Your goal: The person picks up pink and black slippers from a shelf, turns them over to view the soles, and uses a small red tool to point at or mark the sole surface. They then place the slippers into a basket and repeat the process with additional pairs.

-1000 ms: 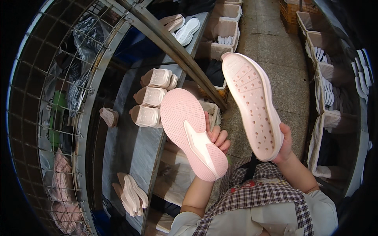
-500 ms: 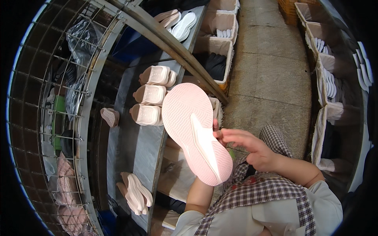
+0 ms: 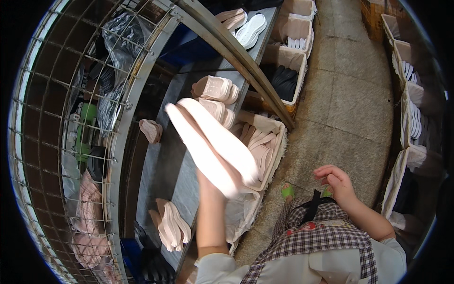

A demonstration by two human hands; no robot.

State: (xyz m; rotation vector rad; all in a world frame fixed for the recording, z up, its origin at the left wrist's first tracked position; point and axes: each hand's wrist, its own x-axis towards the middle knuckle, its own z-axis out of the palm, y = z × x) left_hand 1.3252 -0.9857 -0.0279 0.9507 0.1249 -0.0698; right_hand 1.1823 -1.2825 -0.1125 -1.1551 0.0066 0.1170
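The left hand [image 3: 210, 182] grips two pale pink shoe soles [image 3: 213, 142] at their near end, fingers closed round them, though blur hides just how the fingers lie. The soles fan out toward eleven o'clock over the grey counter [image 3: 165, 156]. The right hand [image 3: 336, 182] hangs free at three o'clock above the checked apron, fingers loosely curled and holding nothing.

To do this step well, I judge the pair should be kept squeezed flat together and carried level, so neither slips out.

On the counter at twelve o'clock lie what look like three stacked pink soles [image 3: 215, 97], one lone small piece [image 3: 151, 130] at ten o'clock, and a leaning bundle of soles [image 3: 170, 225] at seven o'clock, about four. The bag-lined box [image 3: 276, 142] just right of the held soles holds many more, too packed to count.
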